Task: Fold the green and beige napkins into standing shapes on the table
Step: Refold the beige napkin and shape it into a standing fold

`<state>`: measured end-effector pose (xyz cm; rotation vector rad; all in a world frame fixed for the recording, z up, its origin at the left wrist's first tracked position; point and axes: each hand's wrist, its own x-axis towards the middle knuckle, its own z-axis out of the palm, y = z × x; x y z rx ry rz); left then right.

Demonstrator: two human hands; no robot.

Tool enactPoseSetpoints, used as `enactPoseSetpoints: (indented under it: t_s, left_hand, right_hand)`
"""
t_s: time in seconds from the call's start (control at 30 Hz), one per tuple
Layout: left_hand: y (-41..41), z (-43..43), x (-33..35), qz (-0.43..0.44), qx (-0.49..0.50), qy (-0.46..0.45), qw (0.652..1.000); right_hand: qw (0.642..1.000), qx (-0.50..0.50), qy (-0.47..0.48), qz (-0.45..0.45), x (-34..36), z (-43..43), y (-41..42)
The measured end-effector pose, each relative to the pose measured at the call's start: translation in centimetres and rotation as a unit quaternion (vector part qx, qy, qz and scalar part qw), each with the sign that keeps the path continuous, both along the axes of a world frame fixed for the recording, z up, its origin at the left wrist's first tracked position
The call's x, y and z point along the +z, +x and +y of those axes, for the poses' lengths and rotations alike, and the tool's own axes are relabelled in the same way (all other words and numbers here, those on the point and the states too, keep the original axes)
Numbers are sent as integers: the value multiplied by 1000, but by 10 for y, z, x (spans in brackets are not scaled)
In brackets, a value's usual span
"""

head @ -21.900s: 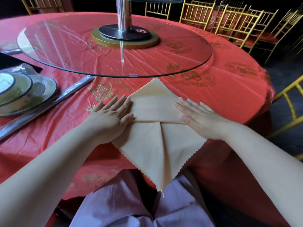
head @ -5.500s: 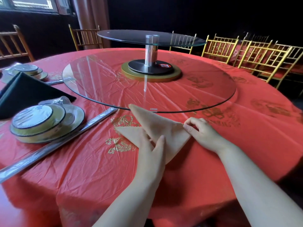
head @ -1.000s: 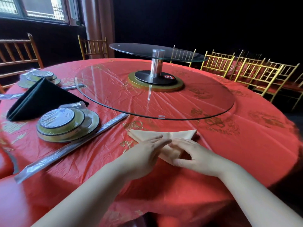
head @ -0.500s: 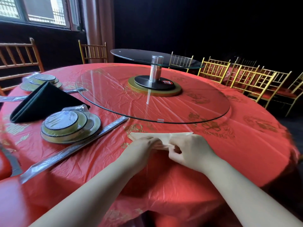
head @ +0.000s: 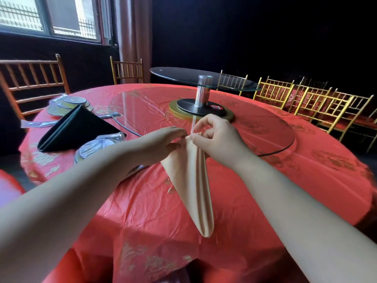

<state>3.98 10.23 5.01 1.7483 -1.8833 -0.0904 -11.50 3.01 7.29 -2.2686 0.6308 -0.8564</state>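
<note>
Head view showed the beige napkin (head: 191,180) hung as a narrow cone just in front of the turntable (head: 265,127), its top pinched by left hand (head: 163,141) and right hand (head: 216,137). It looked light, limp and probably slippery, so the folded top edges seemed the safest hold.

Saw smooth cloth with a soft satin sheen in the beige napkin (head: 191,180). Noted glossy, crinkled red plastic sheet over the table (head: 275,190), clear polished glass in the turntable (head: 265,129), brushed metal on its post (head: 202,92). Took the green napkin (head: 75,129) for matt cloth; found shiny clear film around the plates (head: 89,149).
</note>
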Motion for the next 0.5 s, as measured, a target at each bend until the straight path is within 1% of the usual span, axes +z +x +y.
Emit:
enactPoseSetpoints:
  t_s: [0.1, 0.2, 0.27, 0.37, 0.43, 0.5]
  left_hand:
    - [4, 4, -16, 35, 7, 18, 999]
    - [7, 11, -29, 68, -15, 5, 998]
    - [11, 13, -31, 75, -24, 2, 997]
    - [17, 15, -34, 91, -27, 6, 995]
    - [17, 15, -33, 84, -26, 10, 996]
    - [15, 13, -31, 65, -24, 18, 997]
  right_hand:
    - [997, 7, 56, 44, -18, 0, 7]
    - [989, 56, 97, 100, -30, 0, 2]
    - [984, 92, 105, 107, -32, -4, -4]
    - [972, 142, 157, 102, -32, -13, -13]
    - [970, 149, 151, 115, -34, -18, -15]
    - [975, 141, 107, 135, -37, -22, -15]
